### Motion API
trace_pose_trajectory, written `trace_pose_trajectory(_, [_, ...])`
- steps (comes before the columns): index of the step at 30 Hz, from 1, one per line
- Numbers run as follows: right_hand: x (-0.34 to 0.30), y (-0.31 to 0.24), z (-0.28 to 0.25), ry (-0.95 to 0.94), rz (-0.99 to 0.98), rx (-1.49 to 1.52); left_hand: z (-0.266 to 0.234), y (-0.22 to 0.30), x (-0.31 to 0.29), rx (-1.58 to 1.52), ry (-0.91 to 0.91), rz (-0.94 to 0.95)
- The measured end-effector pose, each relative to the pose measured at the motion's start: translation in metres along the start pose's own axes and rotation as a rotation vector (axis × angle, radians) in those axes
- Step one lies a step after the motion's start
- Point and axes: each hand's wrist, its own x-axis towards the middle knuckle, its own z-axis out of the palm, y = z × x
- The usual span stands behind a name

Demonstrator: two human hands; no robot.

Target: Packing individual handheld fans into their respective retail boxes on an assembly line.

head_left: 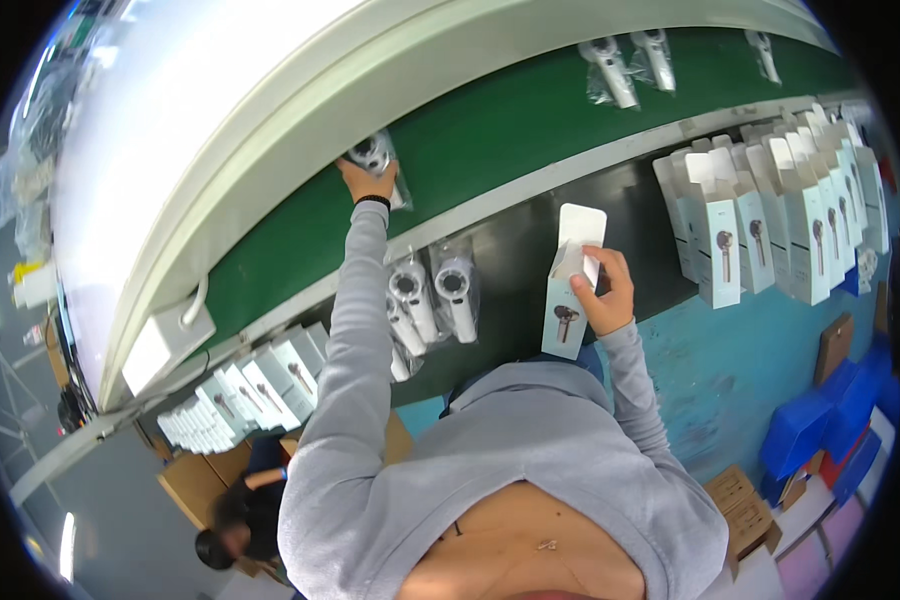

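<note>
My left hand (372, 182) reaches out over the green conveyor belt (490, 130), closed round a white handheld device (374, 150) with a round, dark-ringed head in a clear plastic bag. Nearer to me, my right hand (610, 292) grips the upper right side of a tall, pale carton (564, 325), thumb at its front. The carton stands on the dark bench with its top flap raised; a device is printed on its front, and its inside is hidden. Between my arms lie several bagged white devices (455, 290), heads away from me.
Farther along the belt rest more bagged devices (610, 72). Rows of open cartons (725, 245) stand on the bench at right, with others (260, 385) at left. Blue bins (800, 425) and brown boxes (738, 505) sit low at right. Another person (235, 525) is at lower left.
</note>
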Motion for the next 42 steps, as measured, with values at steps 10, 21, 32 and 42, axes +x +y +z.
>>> trace_pose_trajectory(10, [0.003,-0.003,-0.021,0.083,-0.025,-0.010,0.012,0.056,-0.068,-0.309,0.055,0.073])
trace_pose_trajectory(21, [-0.019,-0.021,-0.020,-0.024,-0.266,0.195,0.037,0.076,-0.305,-0.212,-0.370,0.024])
trace_pose_trajectory(32, [-0.050,-0.037,-0.025,-0.291,-0.338,0.283,-0.098,0.175,-0.291,-0.986,-0.723,0.371])
trace_pose_trajectory(42, [-0.032,-0.071,-0.057,-0.601,-0.476,-0.291,-0.103,0.170,-0.304,-0.738,-0.697,0.408])
